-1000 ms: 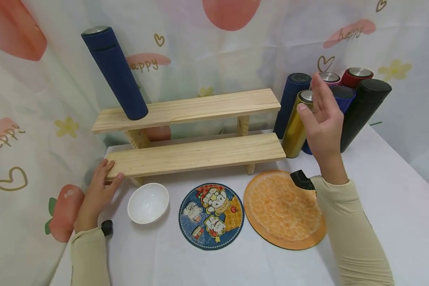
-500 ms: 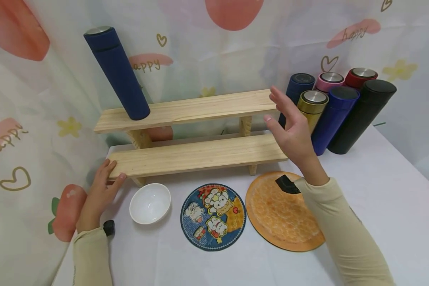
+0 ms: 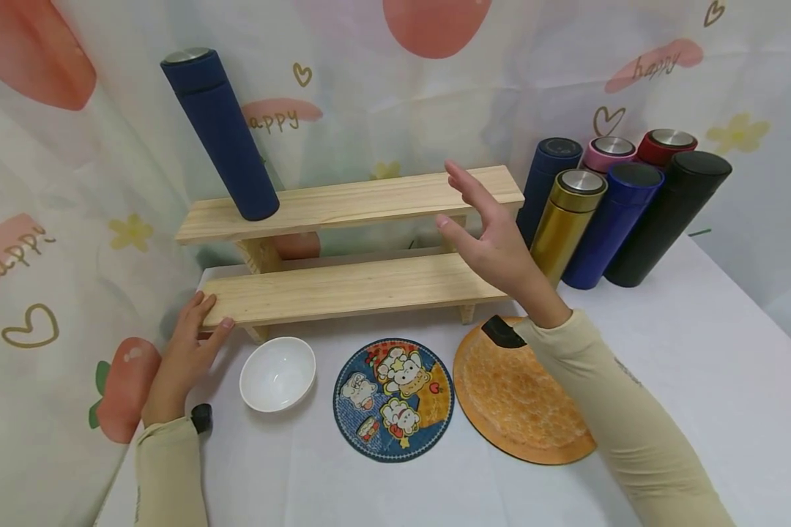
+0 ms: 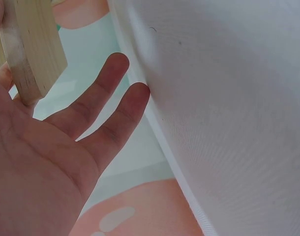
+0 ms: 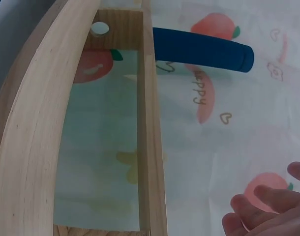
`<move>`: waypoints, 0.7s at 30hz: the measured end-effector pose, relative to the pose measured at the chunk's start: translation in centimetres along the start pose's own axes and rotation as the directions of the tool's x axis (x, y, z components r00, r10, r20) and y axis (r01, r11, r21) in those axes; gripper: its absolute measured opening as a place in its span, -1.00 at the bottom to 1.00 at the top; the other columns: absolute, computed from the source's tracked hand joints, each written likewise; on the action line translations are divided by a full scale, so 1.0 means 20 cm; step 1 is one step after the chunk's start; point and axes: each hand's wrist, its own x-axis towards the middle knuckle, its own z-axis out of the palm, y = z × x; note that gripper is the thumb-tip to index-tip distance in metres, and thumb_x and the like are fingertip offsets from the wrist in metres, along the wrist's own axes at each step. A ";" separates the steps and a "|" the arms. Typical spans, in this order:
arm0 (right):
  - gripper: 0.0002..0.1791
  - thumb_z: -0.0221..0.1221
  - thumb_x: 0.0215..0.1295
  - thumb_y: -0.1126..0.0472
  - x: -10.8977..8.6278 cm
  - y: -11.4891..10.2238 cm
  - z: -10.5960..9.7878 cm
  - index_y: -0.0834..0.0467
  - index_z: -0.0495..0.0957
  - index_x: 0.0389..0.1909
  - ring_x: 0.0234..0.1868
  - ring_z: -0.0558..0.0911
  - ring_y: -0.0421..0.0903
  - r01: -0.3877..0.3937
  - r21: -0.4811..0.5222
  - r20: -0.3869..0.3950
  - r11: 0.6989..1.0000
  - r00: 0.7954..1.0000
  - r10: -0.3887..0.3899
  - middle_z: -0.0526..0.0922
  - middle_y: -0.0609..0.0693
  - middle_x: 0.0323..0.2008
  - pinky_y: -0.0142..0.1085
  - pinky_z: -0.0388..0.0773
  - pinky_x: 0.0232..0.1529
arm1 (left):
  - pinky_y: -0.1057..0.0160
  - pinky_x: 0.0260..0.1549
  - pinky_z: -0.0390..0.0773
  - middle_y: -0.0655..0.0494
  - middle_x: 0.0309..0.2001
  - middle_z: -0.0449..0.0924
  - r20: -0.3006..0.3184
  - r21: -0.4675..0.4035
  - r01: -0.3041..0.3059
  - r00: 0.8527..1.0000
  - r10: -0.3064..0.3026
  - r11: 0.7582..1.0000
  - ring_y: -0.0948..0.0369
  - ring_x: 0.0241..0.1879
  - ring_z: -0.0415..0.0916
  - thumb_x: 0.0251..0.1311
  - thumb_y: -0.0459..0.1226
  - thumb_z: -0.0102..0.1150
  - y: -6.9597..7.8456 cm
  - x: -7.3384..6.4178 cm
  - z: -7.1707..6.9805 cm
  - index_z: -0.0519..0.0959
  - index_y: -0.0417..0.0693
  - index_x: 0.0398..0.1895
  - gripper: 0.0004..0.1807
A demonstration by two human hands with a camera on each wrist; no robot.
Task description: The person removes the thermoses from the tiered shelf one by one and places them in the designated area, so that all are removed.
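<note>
A two-tier wooden shelf (image 3: 343, 289) stands against the curtain. At the left end of its lower board, my left hand (image 3: 186, 359) holds the corner between thumb and forefinger; in the left wrist view two other fingers (image 4: 113, 118) stretch out straight beside the board end (image 4: 32, 54). Upright on the left of the upper board is a dark blue thermos flask (image 3: 227, 139) with a steel-topped lid. My right hand (image 3: 494, 241) hovers in front of the shelf's right part, holding nothing, its fingers spread. In the right wrist view its fingertips (image 5: 263, 201) lie at the lower right.
Several thermos flasks cluster right of the shelf: navy, pink, red, gold (image 3: 567, 227), blue (image 3: 609, 227) and black (image 3: 669, 219). In front lie a white bowl (image 3: 277, 375), a round cartoon mat (image 3: 393, 400) and an orange round mat (image 3: 521, 395), partly under the right forearm.
My right hand has moved left from in front of the flasks to the shelf's right part, uncovering the gold and blue flasks. The left hand stays on the board's corner.
</note>
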 end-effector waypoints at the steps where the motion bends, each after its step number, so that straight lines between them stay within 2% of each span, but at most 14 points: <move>1: -0.25 0.21 0.50 0.25 0.00 0.00 0.01 0.18 0.25 0.66 0.57 0.32 0.03 -0.007 0.004 0.005 1.000 1.000 0.007 0.34 0.09 0.59 -0.06 0.18 0.57 | -0.42 0.29 0.35 -0.34 0.70 -0.21 0.000 0.000 0.000 1.000 0.000 1.000 -0.41 0.49 0.15 0.63 -0.08 0.13 0.00 0.00 0.00 0.05 -0.36 0.68 -0.18; 7: -0.22 0.21 0.52 0.21 0.04 -0.01 0.06 0.13 0.20 0.69 0.60 0.28 -0.01 -0.057 0.018 0.042 0.998 0.998 0.056 0.30 0.07 0.61 0.03 0.14 0.58 | -0.44 0.33 0.31 -0.33 0.70 -0.21 0.002 -0.001 0.009 1.000 -0.009 1.000 -0.41 0.53 0.06 0.63 -0.07 0.13 0.02 0.00 -0.01 0.05 -0.34 0.68 -0.17; 17: -0.16 0.22 0.51 -0.03 0.13 -0.04 0.15 -0.01 0.16 0.72 0.60 0.25 -0.14 -0.083 -0.055 0.112 0.995 0.990 0.089 0.23 -0.09 0.65 -0.07 0.18 0.57 | -0.44 0.34 0.30 -0.31 0.71 -0.24 0.015 0.003 0.030 0.999 -0.030 1.000 -0.42 0.53 0.07 0.63 -0.04 0.13 0.02 0.00 0.00 0.03 -0.33 0.70 -0.15; 21: -0.14 0.22 0.51 -0.06 0.16 -0.05 0.17 -0.03 0.12 0.73 0.61 0.23 -0.14 -0.100 -0.056 0.134 0.993 0.985 0.106 0.20 -0.09 0.66 0.05 0.17 0.57 | -0.45 0.36 0.28 -0.31 0.71 -0.25 0.015 -0.004 0.030 0.999 -0.030 1.000 -0.42 0.54 0.05 0.63 -0.04 0.13 0.02 0.00 0.00 0.02 -0.34 0.70 -0.15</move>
